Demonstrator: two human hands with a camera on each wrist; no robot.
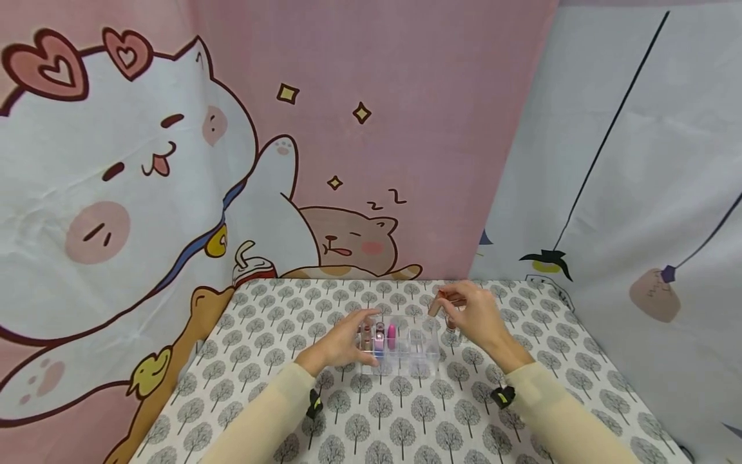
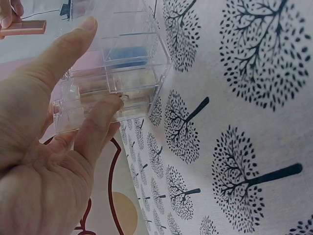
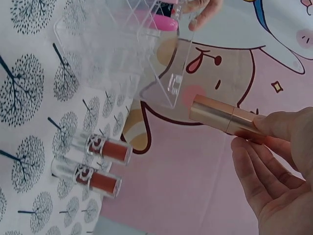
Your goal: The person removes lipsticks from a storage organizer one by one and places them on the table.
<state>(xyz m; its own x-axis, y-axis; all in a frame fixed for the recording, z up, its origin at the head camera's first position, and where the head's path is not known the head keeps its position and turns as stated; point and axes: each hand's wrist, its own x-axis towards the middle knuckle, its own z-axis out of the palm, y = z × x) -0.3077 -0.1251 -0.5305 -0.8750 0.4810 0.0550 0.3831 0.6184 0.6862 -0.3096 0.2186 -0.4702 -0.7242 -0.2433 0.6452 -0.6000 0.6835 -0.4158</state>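
Observation:
A clear plastic organizer box (image 1: 426,367) with compartments stands on the table. My left hand (image 1: 339,343) holds its left end, thumb on the near side and fingers on the far side. Inside are a bright pink tube (image 3: 164,22), a pink item with a blue part (image 2: 128,56) and some brownish items, blurred through the plastic. My right hand (image 1: 476,317) pinches a rose-gold lipstick tube (image 3: 220,116) by one end, above the box's right far corner. The tube is tilted and apart from the box.
Two clear lip gloss tubes with red-brown contents, one (image 3: 110,149) beside the other (image 3: 93,178), stand on the table right of the box. A tree-patterned cloth (image 1: 400,412) covers the table. Cartoon-printed curtains (image 1: 417,129) hang behind and at the sides.

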